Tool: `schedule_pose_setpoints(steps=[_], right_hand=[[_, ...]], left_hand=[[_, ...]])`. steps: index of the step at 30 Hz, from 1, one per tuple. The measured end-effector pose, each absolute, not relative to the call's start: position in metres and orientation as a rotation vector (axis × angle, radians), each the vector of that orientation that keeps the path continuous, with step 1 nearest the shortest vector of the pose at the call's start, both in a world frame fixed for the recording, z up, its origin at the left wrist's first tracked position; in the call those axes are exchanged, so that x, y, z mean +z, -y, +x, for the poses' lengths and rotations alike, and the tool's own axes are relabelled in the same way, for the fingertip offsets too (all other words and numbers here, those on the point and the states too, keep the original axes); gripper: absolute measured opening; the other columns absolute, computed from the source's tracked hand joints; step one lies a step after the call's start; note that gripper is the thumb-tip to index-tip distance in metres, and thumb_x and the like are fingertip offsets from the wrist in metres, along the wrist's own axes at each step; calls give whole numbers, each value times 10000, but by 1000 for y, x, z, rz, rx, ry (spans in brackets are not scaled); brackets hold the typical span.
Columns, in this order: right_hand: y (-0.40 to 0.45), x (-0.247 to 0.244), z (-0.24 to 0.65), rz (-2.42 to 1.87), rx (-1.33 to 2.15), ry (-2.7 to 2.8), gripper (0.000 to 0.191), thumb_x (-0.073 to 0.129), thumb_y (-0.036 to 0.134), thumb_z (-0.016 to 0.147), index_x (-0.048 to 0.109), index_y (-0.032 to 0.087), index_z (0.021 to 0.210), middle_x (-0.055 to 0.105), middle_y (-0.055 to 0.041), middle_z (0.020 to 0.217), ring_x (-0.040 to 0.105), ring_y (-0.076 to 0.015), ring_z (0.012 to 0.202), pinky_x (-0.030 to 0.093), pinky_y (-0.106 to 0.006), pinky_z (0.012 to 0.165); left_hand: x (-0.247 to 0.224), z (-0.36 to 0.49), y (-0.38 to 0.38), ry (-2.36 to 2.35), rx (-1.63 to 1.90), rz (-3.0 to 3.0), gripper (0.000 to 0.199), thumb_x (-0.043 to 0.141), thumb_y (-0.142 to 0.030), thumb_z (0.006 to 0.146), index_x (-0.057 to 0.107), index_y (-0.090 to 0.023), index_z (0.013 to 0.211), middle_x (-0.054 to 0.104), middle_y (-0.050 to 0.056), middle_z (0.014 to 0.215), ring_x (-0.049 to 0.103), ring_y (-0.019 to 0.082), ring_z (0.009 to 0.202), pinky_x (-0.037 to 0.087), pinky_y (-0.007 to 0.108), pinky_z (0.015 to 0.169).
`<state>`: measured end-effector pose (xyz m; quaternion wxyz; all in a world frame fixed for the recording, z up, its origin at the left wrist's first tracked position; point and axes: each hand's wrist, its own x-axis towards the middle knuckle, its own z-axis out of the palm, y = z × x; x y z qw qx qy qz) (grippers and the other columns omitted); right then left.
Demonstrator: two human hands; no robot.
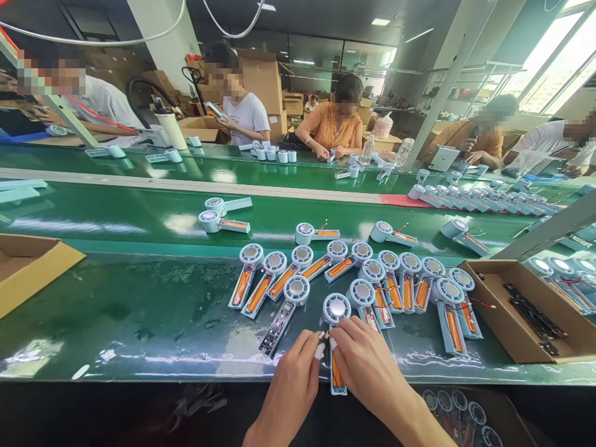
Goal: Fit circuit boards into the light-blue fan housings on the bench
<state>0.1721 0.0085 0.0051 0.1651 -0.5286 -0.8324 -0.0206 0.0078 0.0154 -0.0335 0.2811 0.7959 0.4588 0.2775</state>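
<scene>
A light-blue fan unit (336, 308) with a round head and an orange-filled handle lies at the bench's front edge, handle toward me. Over its neck my left hand (297, 370) pinches a small dark part with a white end. My right hand (364, 352) closes on the same spot from the other side, its fingertips touching the left ones. White covers show on fingertips of both hands. Just left lies a fan unit with a dark circuit board (278, 329) in its handle. Several fan units with orange handle interiors (264, 292) spread behind my hands.
An open cardboard box (493, 316) with black boards stands right; another box (32, 270) is far left. A green conveyor (116, 211) carries more fan units. Several people sit across it. A slanted metal post (549, 230) rises at right. More fan heads (459, 400) are below the bench.
</scene>
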Motion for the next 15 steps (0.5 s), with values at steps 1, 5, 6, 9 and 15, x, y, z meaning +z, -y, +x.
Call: schedule_pose_setpoints(steps=[1, 5, 6, 9, 15], right_hand=[[-9, 6, 173, -1502, -76, 2371, 209, 512, 19, 855, 566, 205, 777, 617, -29, 770, 560, -210, 707, 366, -337, 648], [-10, 8, 171, -1522, -174, 2381, 195, 575, 40, 782, 554, 206, 682, 616, -26, 709, 561, -210, 682, 335, -349, 642], [-10, 7, 170, -1533, -186, 2385, 193, 586, 41, 765, 555, 205, 668, 618, -26, 699, 563, -210, 675, 328, -349, 638], [-12, 4, 166, -1583, -221, 2382, 190, 610, 53, 746, 565, 206, 642, 623, -33, 669, 568, -212, 654, 315, -353, 629], [-14, 4, 162, -1627, -173, 2339, 205, 612, 50, 757, 572, 210, 636, 632, -33, 656, 571, -206, 648, 316, -341, 621]], left_hand=[[-34, 7, -15, -1247, 735, 2189, 404, 325, -54, 926, 610, -229, 1153, 671, 81, 1033, 696, 224, 908, 586, 334, 763], [-40, 6, -13, -1338, 751, 2439, 494, 325, -2, 864, 581, -203, 1235, 691, 99, 1099, 720, 257, 965, 615, 381, 771], [-42, 6, -13, -1359, 771, 2489, 499, 326, 4, 863, 574, -197, 1247, 696, 102, 1103, 723, 264, 974, 618, 393, 778], [-49, 11, -10, -1409, 827, 2568, 490, 334, 13, 870, 554, -184, 1261, 711, 106, 1081, 736, 270, 956, 624, 395, 763], [-55, 11, -7, -1435, 854, 2553, 453, 345, -11, 896, 533, -165, 1278, 715, 119, 1076, 737, 274, 955, 625, 393, 756]])
